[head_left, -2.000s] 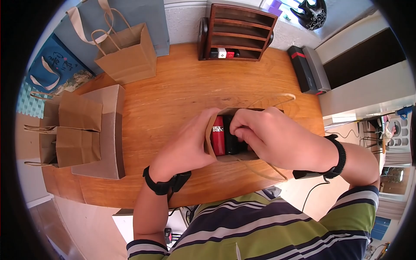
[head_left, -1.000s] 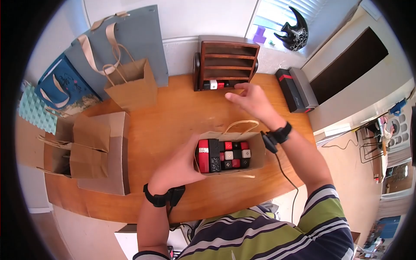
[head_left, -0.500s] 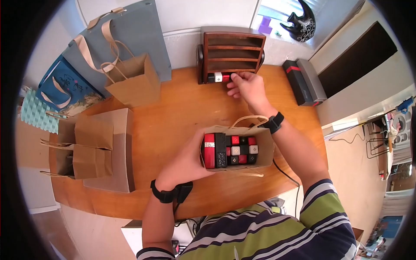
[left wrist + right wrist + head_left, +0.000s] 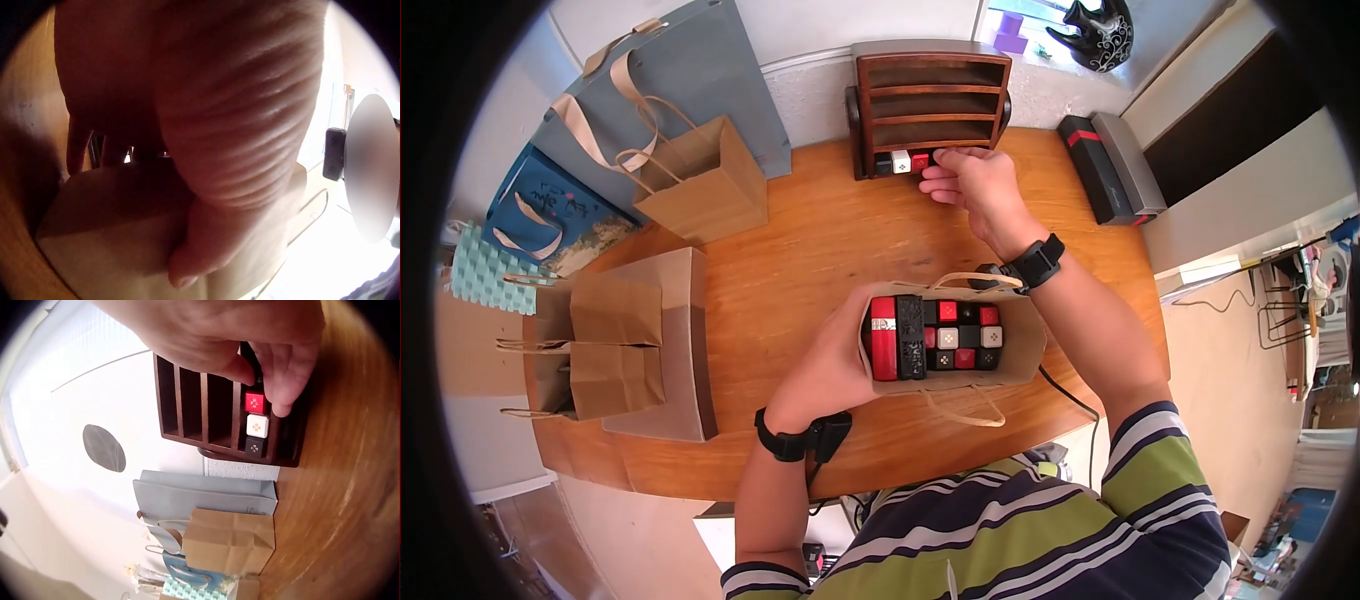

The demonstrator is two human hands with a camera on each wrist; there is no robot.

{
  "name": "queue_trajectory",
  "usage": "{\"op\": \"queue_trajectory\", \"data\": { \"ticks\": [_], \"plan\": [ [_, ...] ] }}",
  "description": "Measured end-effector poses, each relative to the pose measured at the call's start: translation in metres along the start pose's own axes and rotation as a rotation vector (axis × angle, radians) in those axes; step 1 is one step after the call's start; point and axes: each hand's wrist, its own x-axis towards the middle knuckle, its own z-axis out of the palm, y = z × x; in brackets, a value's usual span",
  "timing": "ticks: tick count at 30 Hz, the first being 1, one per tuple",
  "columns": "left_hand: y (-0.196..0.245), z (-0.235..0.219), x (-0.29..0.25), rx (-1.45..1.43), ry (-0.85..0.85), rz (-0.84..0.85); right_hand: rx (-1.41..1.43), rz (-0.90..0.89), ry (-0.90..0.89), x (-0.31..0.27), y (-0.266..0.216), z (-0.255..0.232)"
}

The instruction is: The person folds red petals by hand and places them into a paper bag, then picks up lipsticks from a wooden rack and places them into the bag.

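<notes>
A brown paper bag [image 4: 1022, 345] stands upright at the table's front, holding a red box [image 4: 884, 350], a black box [image 4: 910, 350] and several red, black and white cubes [image 4: 947, 338]. The left hand [image 4: 830, 360] grips the bag's left end, its thumb [image 4: 200, 256] lying along one side in the left wrist view. At the wooden shelf [image 4: 930, 103], the right hand [image 4: 985, 190] pinches a black cube [image 4: 252, 362] at the lowest tier, thumb and fingers partly hiding it. Beside it in that tier sit red [image 4: 255, 402], white [image 4: 257, 425] and black [image 4: 255, 447] cubes.
Small brown bags [image 4: 615, 380] lie on a flat box [image 4: 690, 400] at the left. Behind them stand another brown bag [image 4: 710, 190], a grey-blue bag [image 4: 720, 80] and a blue bag [image 4: 550, 205]. Long boxes [image 4: 1097, 175] stand at the right; a cable [image 4: 1080, 402] hangs near the right arm.
From inside the bag, the right hand has moved up to the shelf, where its fingers have closed around the black cube. The left hand has stayed on the bag.
</notes>
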Motion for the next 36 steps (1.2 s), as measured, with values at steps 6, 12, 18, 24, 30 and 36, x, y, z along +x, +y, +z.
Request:
{"op": "queue_trajectory", "data": {
  "ticks": [6,12,18,24,30,36],
  "plan": [
    [-0.004,-0.001,-0.003,0.034,0.006,0.016,-0.009,0.012,0.012,-0.002,-0.002,0.002],
    [-0.002,-0.003,-0.001,0.021,-0.009,0.030,0.003,-0.004,0.032,-0.001,-0.002,-0.001],
    [0.002,0.000,-0.001,-0.030,0.011,0.021,0.007,0.004,0.027,-0.011,-0.007,-0.012],
    [-0.007,0.002,-0.003,-0.102,0.090,-0.037,0.060,0.030,0.030,-0.009,-0.007,-0.010],
    [-0.017,0.001,0.000,-0.009,0.237,0.046,0.073,0.013,0.028,-0.006,-0.004,-0.007],
    [-0.016,-0.002,0.001,0.062,0.233,0.038,0.018,-0.020,0.045,-0.007,-0.003,-0.002]
  ]
}}
